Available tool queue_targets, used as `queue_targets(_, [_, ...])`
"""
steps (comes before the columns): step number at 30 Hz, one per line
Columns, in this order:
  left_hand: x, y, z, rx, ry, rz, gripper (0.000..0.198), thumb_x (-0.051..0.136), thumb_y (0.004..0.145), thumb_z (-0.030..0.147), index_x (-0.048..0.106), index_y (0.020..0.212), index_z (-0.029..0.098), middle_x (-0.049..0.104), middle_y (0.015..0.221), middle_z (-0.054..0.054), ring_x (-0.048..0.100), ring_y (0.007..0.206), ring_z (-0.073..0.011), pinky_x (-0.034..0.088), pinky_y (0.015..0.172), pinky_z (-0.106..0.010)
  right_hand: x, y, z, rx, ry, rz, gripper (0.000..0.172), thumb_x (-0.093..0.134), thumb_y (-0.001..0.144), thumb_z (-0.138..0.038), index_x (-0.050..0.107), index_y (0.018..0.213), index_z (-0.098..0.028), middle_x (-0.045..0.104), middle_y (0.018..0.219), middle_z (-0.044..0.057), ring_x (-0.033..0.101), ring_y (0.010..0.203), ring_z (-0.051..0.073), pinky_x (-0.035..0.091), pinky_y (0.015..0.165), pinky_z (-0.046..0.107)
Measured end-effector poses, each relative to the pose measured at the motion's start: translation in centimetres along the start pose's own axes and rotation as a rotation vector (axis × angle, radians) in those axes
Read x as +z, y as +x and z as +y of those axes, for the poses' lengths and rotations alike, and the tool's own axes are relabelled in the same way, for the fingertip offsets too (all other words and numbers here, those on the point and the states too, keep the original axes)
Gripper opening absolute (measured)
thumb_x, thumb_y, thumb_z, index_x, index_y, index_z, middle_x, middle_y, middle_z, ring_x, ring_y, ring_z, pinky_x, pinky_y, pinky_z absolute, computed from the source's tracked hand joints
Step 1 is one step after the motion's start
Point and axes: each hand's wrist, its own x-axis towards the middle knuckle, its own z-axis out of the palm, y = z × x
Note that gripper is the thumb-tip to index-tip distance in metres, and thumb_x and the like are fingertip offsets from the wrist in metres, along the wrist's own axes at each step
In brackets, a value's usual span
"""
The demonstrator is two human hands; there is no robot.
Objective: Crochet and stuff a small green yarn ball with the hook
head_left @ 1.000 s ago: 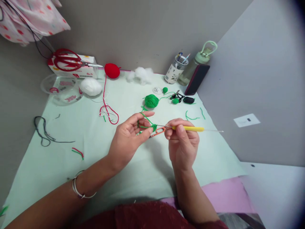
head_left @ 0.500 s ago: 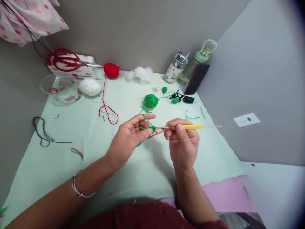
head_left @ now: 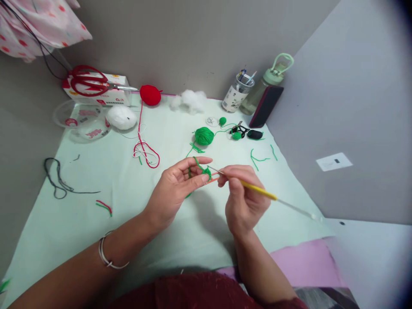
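My left hand (head_left: 175,184) pinches a small green crocheted piece (head_left: 207,172) between thumb and fingers, with green yarn looped over the index finger. An orange clip-like item (head_left: 213,179) sticks out beside the piece, between both hands. My right hand (head_left: 245,199) grips a crochet hook by its yellow handle (head_left: 259,189). The hook's thin metal tip touches or lies very near the top of the green piece. Its other end slants down to the right. Behind my hands lies the green yarn ball (head_left: 204,136), its strand running down toward my left hand.
Scissors (head_left: 88,81) rest on a box at the back left, near clear containers (head_left: 90,131) and white yarn (head_left: 121,117). Red yarn (head_left: 150,95) and white stuffing (head_left: 189,101) lie at the back. A pen cup (head_left: 236,94), bottle (head_left: 260,92) and phone (head_left: 266,106) stand back right.
The hook has tilted, its far end swinging down toward me. My right hand has turned and lowered slightly. The hook's tip now shows above the green piece, while my left hand has barely moved.
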Motion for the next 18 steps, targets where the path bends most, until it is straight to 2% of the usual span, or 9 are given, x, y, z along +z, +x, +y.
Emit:
queue_targets(3, [0.2,-0.2,-0.2,-0.044,-0.039,-0.048,0.037,0.089,0.082,0.028,0.08,0.118,0.021,0.066,0.083,0.001,0.061,0.082,-0.0134,0.048,0.081,-0.028,0.2,-0.5,-0.2,-0.117,-0.122,-0.054,0.028,0.068,0.099,-0.013,0.083,0.111,-0.033,0.079,0.103,0.005,0.074,0.096,0.021,0.062,0.076,0.038])
queue_targets(6, [0.3,-0.2,-0.1,-0.109,-0.085,-0.065,0.052,0.09,0.082,0.028,0.073,0.131,0.02,0.07,0.084,0.001,0.063,0.081,-0.0136,0.047,0.08,-0.029,0.2,-0.4,-0.2,-0.05,-0.077,-0.079,0.024,0.067,0.101,-0.018,0.083,0.11,-0.033,0.081,0.108,0.006,0.075,0.102,0.024,0.063,0.081,0.042])
queue_targets(9, [0.2,0.0,0.2,-0.139,-0.113,-0.061,0.063,0.091,0.081,0.027,0.067,0.138,0.018,0.069,0.079,0.004,0.06,0.072,-0.0112,0.045,0.074,-0.028,0.1,0.1,0.0,0.118,0.096,-0.071,0.017,0.066,0.103,-0.027,0.082,0.105,-0.03,0.082,0.102,0.005,0.074,0.085,0.02,0.061,0.069,0.037])
queue_targets(12, [0.0,0.1,0.4,-0.135,-0.111,-0.068,0.064,0.091,0.081,0.026,0.066,0.14,0.019,0.069,0.077,0.005,0.059,0.068,-0.0104,0.043,0.07,-0.029,0.0,0.6,0.2,0.271,0.247,-0.057,0.015,0.068,0.102,-0.034,0.081,0.1,-0.027,0.083,0.097,0.004,0.07,0.07,0.016,0.059,0.061,0.032])
queue_targets(18, [-0.3,0.1,0.6,-0.105,-0.063,-0.065,0.052,0.089,0.081,0.023,0.074,0.13,0.021,0.065,0.081,0.004,0.055,0.065,-0.009,0.042,0.064,-0.027,-0.4,1.3,0.2,0.337,0.359,-0.073,0.021,0.067,0.103,-0.041,0.075,0.094,-0.024,0.084,0.088,0.003,0.071,0.062,0.014,0.06,0.057,0.029])
